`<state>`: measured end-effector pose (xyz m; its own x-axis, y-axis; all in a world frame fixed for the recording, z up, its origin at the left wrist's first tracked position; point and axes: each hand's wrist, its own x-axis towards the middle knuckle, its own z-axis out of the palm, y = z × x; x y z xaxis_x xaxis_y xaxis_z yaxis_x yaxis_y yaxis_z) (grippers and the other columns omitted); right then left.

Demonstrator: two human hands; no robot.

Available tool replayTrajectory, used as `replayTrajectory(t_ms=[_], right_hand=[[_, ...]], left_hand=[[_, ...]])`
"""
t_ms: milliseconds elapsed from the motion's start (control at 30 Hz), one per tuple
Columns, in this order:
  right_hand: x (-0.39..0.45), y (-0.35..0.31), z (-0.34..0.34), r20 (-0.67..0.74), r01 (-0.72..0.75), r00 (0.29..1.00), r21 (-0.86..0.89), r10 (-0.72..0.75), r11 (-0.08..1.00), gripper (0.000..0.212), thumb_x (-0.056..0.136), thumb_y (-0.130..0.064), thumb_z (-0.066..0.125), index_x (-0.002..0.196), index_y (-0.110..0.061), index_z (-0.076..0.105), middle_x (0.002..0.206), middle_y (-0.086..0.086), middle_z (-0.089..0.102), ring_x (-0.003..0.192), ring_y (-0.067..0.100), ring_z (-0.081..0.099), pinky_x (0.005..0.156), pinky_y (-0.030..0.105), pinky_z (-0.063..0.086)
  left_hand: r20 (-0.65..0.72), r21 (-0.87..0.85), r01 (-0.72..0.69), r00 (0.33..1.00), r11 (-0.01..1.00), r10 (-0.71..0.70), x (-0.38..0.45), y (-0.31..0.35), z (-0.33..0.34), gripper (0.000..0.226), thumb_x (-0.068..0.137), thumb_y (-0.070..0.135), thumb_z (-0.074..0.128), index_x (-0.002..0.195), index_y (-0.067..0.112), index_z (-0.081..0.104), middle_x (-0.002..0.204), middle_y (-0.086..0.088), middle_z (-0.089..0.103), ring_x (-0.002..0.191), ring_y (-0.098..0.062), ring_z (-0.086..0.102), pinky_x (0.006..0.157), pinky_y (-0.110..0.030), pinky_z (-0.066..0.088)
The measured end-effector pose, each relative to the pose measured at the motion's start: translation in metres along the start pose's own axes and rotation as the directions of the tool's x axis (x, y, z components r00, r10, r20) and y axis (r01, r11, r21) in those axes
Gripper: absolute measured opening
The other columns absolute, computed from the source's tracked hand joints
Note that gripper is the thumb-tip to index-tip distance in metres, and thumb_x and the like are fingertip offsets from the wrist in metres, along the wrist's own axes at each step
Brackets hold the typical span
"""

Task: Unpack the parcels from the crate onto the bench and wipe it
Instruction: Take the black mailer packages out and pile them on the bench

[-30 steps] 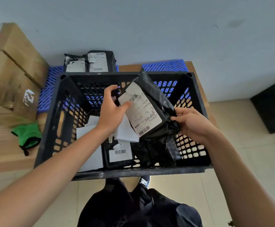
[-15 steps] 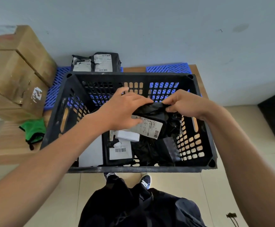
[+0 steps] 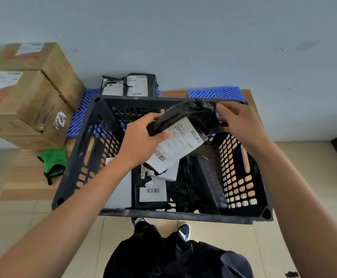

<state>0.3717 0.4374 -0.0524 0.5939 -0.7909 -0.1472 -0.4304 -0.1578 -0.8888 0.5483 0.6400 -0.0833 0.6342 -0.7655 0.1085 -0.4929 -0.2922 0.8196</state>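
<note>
Both hands on one soft black plastic mailer w/ white label (image 3: 180, 125), held above black slotted crate (image 3: 79, 157). My left hand (image 3: 141, 140) grips its end; right hand (image 3: 237, 121) fingers loosely curled at far end, contact unclear. Likely light, floppy, slick: hold by bulk, not label.

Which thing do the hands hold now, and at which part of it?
The left hand grips the black parcel at its left end, thumb on the white label. The right hand touches its right end; a firm grip cannot be told.

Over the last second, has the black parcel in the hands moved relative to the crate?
Yes. The black parcel has gone from upright over the crate's middle toward the crate's far rim, now lying crosswise.
</note>
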Motion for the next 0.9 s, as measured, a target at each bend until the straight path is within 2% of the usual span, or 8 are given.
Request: replayTrajectory(t_ms=[67,133,233,400,533,633,767,900], right_hand=[[-0.004,0.003,0.006,-0.090,-0.010,0.996,0.047,0.014,0.999,0.032,0.097,-0.044,0.061,0.124,-0.030,0.070,0.114,-0.018,0.071,0.110,0.003,0.065,0.102,0.044,0.054],[-0.012,0.003,0.016,-0.147,0.010,0.989,0.086,0.003,0.996,0.038,0.096,-0.042,0.064,0.132,-0.031,0.063,0.120,-0.023,0.065,0.112,-0.002,0.062,0.103,0.043,0.053],[-0.026,0.003,0.038,-0.069,0.017,0.998,0.081,-0.012,0.997,0.059,0.093,-0.048,0.067,0.147,-0.035,0.047,0.130,-0.022,0.056,0.107,-0.006,0.062,0.098,0.041,0.056],[-0.039,0.000,0.070,0.054,0.059,0.996,0.215,-0.072,0.975,0.083,0.086,-0.043,0.079,0.154,-0.037,0.033,0.131,-0.019,0.060,0.100,-0.004,0.068,0.082,0.026,0.061],[-0.041,-0.001,0.081,0.020,0.110,0.993,0.252,-0.119,0.961,0.067,0.090,-0.029,0.077,0.147,-0.038,0.043,0.122,-0.015,0.067,0.098,0.001,0.071,0.077,0.028,0.063],[-0.041,0.000,0.082,-0.004,0.120,0.992,0.319,-0.125,0.940,0.052,0.094,-0.022,0.071,0.140,-0.037,0.050,0.119,-0.014,0.069,0.096,-0.002,0.071,0.071,0.020,0.060],[-0.042,0.002,0.080,-0.011,0.120,0.992,0.372,-0.125,0.920,0.045,0.096,-0.018,0.069,0.132,-0.040,0.054,0.115,-0.021,0.071,0.100,0.000,0.071,0.071,0.016,0.058],[-0.040,0.002,0.082,0.006,0.111,0.992,0.386,-0.123,0.916,0.045,0.096,-0.017,0.069,0.134,-0.038,0.055,0.115,-0.023,0.071,0.102,0.001,0.071,0.072,0.019,0.059]], left_hand=[[-0.090,-0.106,0.084,0.991,0.991,-0.094,0.002,0.002,-0.001,0.032,0.081,0.024,0.085,0.108,0.030,0.069,0.096,0.018,0.072,0.092,0.004,0.066,0.080,-0.012,0.051],[-0.156,-0.251,0.179,0.962,0.951,-0.222,0.003,0.004,-0.003,0.029,0.081,0.026,0.084,0.106,0.026,0.070,0.099,0.012,0.074,0.093,-0.005,0.070,0.087,-0.032,0.058],[-0.195,-0.418,0.226,0.924,0.880,-0.330,0.003,0.007,-0.002,0.022,0.084,0.025,0.082,0.103,0.023,0.071,0.101,0.007,0.077,0.097,-0.014,0.073,0.091,-0.048,0.059],[-0.185,-0.548,0.251,0.894,0.798,-0.408,0.001,0.012,0.007,0.026,0.083,0.027,0.083,0.103,0.019,0.070,0.102,0.002,0.077,0.096,-0.018,0.075,0.087,-0.048,0.061],[-0.181,-0.594,0.263,0.877,0.761,-0.444,-0.003,0.011,0.012,0.042,0.082,0.031,0.084,0.117,0.019,0.064,0.109,0.002,0.076,0.098,-0.016,0.075,0.088,-0.045,0.061],[-0.255,-0.507,0.222,0.884,0.833,-0.391,-0.008,0.009,0.012,0.048,0.084,0.031,0.083,0.125,0.026,0.058,0.110,0.009,0.074,0.099,-0.006,0.073,0.088,-0.039,0.062],[-0.333,-0.246,0.053,0.933,0.968,-0.136,-0.018,0.008,0.010,0.065,0.089,0.025,0.078,0.146,0.027,0.046,0.138,0.015,0.056,0.123,0.002,0.056,0.102,-0.022,0.049],[-0.269,-0.114,-0.041,0.963,0.993,0.009,-0.019,0.008,0.011,0.055,0.095,0.017,0.071,0.146,0.025,0.051,0.144,0.013,0.053,0.134,0.002,0.047,0.110,-0.019,0.041]])
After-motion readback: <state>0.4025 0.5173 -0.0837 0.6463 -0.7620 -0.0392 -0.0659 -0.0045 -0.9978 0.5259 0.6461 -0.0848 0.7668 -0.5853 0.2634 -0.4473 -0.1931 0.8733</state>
